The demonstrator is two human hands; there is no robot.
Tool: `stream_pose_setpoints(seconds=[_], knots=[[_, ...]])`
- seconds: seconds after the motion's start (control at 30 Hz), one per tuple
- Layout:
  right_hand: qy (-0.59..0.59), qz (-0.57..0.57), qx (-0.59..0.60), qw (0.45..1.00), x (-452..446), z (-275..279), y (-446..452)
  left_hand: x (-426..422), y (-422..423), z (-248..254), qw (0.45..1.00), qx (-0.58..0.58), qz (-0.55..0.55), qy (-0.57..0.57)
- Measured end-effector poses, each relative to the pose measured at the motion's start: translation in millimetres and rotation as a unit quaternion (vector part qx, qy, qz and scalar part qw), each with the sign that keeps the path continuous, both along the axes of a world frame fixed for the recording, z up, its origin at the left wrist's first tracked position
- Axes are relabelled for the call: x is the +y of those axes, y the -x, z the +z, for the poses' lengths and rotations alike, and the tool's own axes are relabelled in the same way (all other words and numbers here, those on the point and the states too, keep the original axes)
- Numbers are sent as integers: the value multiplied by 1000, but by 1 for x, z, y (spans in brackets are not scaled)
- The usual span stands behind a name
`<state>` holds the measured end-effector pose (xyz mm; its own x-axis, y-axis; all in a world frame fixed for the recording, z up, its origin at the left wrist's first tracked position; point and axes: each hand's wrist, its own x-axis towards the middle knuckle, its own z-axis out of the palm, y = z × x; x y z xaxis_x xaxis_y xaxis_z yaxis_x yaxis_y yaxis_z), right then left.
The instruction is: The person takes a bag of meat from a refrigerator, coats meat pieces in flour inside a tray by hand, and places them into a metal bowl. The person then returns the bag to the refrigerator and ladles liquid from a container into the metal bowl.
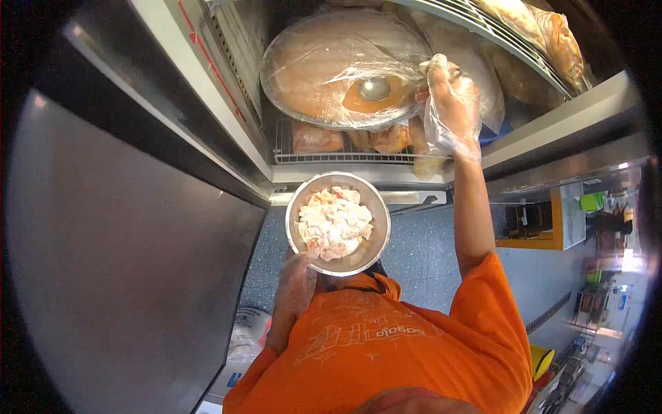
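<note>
A round steel bowl with pale, flour-dusted chunks that look like raw meat is in front of my body. My gloved left hand grips its rim at the lower left. Inside the open fridge, a large round basin lies under clear plastic wrap. Through an opening in the wrap show an orange-brown liquid and the shiny round head of a ladle. My right hand, in a clear plastic glove, is closed on the wrap at the basin's right edge. Whether it also holds the ladle's handle is hidden.
Wrapped meat packs lie on the wire shelf below the basin. More bagged food rests on a rack at upper right. The open fridge door stands close on my left. A sack sits on the floor behind it.
</note>
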<state>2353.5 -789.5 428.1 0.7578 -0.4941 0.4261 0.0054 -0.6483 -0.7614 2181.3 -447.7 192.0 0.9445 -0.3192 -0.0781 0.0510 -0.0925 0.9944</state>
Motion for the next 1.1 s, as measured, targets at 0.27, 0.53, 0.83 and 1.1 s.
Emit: stream_pose_setpoints(seconds=[0.27, 0.53, 0.83, 1.1], knots=[[-118, 32, -13, 992, 51, 27, -21, 6, -41, 107, 905, 275, 80, 314], [-137, 22, -8, 990, 49, 32, -15, 11, -40, 102, 878, 301, 72, 365], [-194, 26, -25, 980, 56, 29, -8, 3, -45, 125, 862, 321, 76, 385], [-294, 70, -76, 950, 55, 46, 8, 10, -47, 106, 893, 288, 71, 338]])
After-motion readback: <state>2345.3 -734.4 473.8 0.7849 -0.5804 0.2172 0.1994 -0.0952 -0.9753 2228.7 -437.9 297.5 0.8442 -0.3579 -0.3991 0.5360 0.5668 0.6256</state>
